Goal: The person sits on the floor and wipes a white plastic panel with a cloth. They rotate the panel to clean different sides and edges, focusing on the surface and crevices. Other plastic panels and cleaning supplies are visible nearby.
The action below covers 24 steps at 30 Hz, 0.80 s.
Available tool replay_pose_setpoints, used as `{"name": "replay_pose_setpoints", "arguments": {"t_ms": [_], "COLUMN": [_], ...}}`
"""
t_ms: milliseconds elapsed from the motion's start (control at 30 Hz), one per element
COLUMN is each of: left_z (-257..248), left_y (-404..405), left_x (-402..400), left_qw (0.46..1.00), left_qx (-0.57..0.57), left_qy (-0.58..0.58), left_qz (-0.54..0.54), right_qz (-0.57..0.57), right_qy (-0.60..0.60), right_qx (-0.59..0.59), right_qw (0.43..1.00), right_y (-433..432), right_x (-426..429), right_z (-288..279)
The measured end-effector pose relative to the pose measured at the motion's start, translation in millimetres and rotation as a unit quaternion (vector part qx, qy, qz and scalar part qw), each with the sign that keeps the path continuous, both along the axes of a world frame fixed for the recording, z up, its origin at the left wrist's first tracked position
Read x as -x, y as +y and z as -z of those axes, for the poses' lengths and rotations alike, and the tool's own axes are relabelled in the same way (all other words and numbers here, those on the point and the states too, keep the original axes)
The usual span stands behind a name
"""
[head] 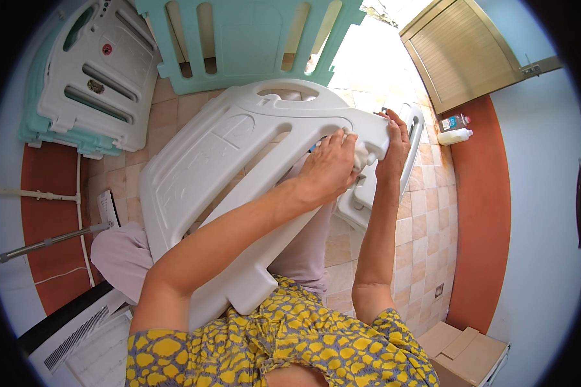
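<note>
A large white plastic playpen panel [252,159] with long slots and an oval opening lies tilted across my lap and knees. My left hand [331,162] presses a pale crumpled cloth [360,157] against the panel's right edge, beside the end of a slot. Around the corner tab at the same edge is my right hand [394,145], its fingers curled over the far side. Under and behind that corner, another white plastic panel [411,145] rests on the tiled floor, partly hidden by my right arm.
A green plastic panel [256,43] stands ahead. White and green panels [101,72] lean at the left wall, near a pole with a flat head [109,208]. Two bottles [455,129] lie by the right wall. A cardboard box [465,350] sits at the lower right.
</note>
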<state>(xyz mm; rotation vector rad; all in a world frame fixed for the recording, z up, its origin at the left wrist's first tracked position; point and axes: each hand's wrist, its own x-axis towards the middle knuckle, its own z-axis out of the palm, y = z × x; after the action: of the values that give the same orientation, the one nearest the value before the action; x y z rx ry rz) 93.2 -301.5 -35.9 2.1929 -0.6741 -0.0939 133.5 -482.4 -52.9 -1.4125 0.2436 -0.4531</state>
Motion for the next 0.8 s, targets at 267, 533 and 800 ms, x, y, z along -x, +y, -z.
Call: {"name": "replay_pose_setpoints", "arguments": {"t_ms": [267,533,800], "left_z": [5,-22,-18], "left_y": [42,157,182], "left_x": [25,149,184], "left_qw": [0.994,0.985,0.955], "left_qx": [0.027,0.031,0.076], "left_qy": [-0.075,0.172,0.277], "left_qz": [0.077,0.011,-0.069], "right_qz": [0.023,0.015,0.010], "right_qy": [0.005,0.013,-0.002], "right_qx": [0.026,-0.008,-0.009], "right_qw": [0.999,1.000,1.000], "right_y": [3,-8,-19], "right_x": [1,-4,-9], "right_z": [-3,5,9]}}
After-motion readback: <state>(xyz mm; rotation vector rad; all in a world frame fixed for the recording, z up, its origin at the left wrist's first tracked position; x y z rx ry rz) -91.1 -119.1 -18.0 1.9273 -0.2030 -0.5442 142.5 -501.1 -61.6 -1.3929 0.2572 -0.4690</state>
